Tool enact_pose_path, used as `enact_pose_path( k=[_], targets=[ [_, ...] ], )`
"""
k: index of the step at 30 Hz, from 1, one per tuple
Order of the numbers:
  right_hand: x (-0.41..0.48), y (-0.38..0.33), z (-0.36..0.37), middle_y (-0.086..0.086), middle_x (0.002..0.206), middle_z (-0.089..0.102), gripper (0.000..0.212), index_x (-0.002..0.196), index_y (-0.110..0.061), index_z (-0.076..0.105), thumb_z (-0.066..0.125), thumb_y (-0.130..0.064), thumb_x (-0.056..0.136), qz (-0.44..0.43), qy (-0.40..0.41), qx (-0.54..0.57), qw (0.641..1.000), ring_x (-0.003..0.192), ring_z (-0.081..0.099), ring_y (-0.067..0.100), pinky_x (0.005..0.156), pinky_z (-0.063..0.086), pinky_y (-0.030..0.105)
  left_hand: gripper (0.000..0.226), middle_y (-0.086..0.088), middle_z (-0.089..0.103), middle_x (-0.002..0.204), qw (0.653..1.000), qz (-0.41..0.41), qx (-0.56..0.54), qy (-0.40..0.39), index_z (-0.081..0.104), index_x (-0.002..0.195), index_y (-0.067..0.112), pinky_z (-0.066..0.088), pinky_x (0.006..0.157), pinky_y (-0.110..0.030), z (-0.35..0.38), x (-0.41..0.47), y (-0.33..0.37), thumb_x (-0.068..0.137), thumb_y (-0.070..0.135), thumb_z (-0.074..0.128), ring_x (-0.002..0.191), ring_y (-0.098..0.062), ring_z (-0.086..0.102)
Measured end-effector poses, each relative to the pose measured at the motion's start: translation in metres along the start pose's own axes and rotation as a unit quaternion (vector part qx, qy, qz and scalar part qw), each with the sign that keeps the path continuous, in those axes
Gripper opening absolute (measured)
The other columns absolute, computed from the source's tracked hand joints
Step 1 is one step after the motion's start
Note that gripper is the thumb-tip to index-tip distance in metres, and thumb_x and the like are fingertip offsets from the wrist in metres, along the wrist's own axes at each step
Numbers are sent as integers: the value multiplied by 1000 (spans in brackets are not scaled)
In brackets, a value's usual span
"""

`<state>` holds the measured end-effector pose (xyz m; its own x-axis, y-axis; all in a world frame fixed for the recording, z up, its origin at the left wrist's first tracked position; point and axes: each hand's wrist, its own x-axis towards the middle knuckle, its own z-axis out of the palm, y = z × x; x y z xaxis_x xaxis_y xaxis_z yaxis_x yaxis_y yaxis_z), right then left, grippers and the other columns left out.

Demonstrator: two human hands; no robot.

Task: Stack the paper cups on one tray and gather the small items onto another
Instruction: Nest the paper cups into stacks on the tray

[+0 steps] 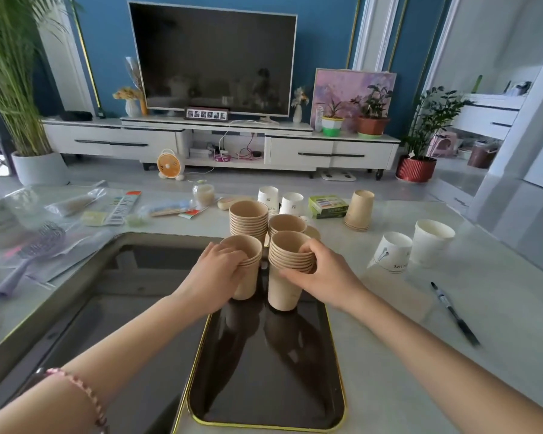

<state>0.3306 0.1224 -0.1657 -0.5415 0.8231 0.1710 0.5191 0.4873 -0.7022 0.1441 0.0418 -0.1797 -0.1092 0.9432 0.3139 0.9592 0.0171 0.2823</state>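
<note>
Where cups crowd the pale table (pixel 389 355), a television (pixel 213 57) faces.

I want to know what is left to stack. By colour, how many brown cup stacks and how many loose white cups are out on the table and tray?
Brown cup stacks: 6 (one partly hidden)
White cups: 4
Total: 10

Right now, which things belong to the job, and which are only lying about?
For the job: left stack in the left hand; right stack in the right hand; gold-rimmed tray; white cups; pen; hairbrush; green box.
Lying about: television; orange fan; potted plants.
</note>
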Motion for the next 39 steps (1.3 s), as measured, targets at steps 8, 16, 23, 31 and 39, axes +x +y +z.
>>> enact_pose_path(
  k=[8, 16, 23, 31, 39],
  targets=[
    [6, -3, 15, 3, 107, 58, 39, 96, -25, 44, 70, -46, 75, -16, 6, -53, 998, 92, 57, 17, 78, 46, 31, 24, 0, 64, 100, 999, 14, 9, -36, 63, 95, 7, 21, 112, -34, -4, -1, -9, 95, 23, 45, 103, -18, 50],
    [-3, -56, -36, -9, 96, 54, 43, 111, -19, 47, 69, -37, 79, -49, 129, 37, 990, 92, 55, 15, 80, 47, 34, 59, 2, 35, 136, 993, -22, -102, 61, 42, 131, 20, 24, 100, -22, -4, -12, -6, 80, 34, 68, 127, -16, 26],
    [20, -99, -5, -3, 108, 54, 46, 114, -20, 43, 66, -41, 80, -105, 50, -35, 993, 96, 54, 15, 75, 48, 26, 102, -2, 25, 148, 954, -145, -259, 37, 14, 145, 16, 28, 112, -35, -2, -10, -11, 69, 33, 78, 138, -17, 24],
    [20, -79, 30, 4, 135, 37, 64, 136, -26, 37, 64, -44, 80, -83, 7, -189, 978, 125, 41, 24, 102, 39, 35, 118, -3, 25, 149, 948, -114, -292, 54, 0, 148, 23, 29, 112, -37, -8, -7, -12, 64, 34, 81, 140, -18, 23],
    [8, -60, 48, 2, 130, 53, 39, 120, -15, 56, 49, -40, 90, -159, 40, -259, 952, 117, 44, 26, 102, 35, 38, 99, 2, 23, 149, 971, -48, -226, 62, 10, 147, 23, 32, 111, -39, -5, -12, -9, 68, 34, 68, 137, -19, 23]
  ],
)
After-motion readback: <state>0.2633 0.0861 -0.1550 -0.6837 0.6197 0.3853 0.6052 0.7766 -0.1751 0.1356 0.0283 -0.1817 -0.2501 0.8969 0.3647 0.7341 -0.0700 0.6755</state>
